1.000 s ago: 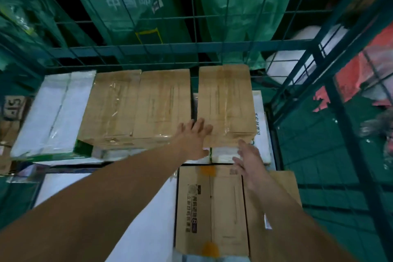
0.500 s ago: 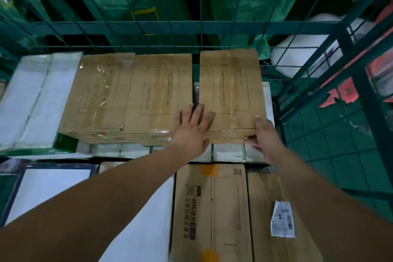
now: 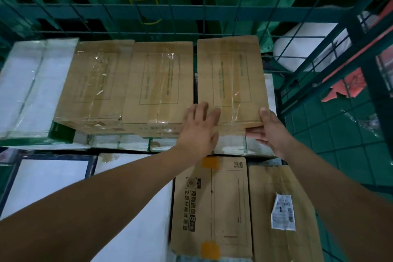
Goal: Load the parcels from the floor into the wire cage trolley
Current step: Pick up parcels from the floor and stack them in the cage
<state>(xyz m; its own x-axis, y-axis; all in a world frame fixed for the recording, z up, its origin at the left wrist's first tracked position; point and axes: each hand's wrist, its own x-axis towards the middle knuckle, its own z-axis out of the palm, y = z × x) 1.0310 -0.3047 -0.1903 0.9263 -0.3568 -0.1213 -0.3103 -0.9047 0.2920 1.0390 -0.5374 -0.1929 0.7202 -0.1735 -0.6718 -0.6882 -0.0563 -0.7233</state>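
The parcel [image 3: 231, 78], a brown taped carton, is seated on the upper layer inside the wire cage trolley [image 3: 212, 9], at the right end of the back row, just beside a second brown carton [image 3: 159, 83]. The left hand [image 3: 198, 132] is laid open and flat across the near edge where the two cartons meet. The right hand [image 3: 268, 132] is closed on the parcel's near right corner, thumb on top and fingers underneath.

The step in hand is judged to be the final seating. It is best done by sliding the parcel back to the rear mesh and leftward until the narrow gap to its neighbour is closed, the flat hand keeping the top faces level. The grip should be released only once the base is fully carried by the white boxes beneath.

Counted on the upper layer: three brown cartons and one white wrapped box [image 3: 32, 89]. On the nearer, lower layer: two brown cartons [image 3: 212, 204] and two white-topped boxes [image 3: 131, 204] are visible.
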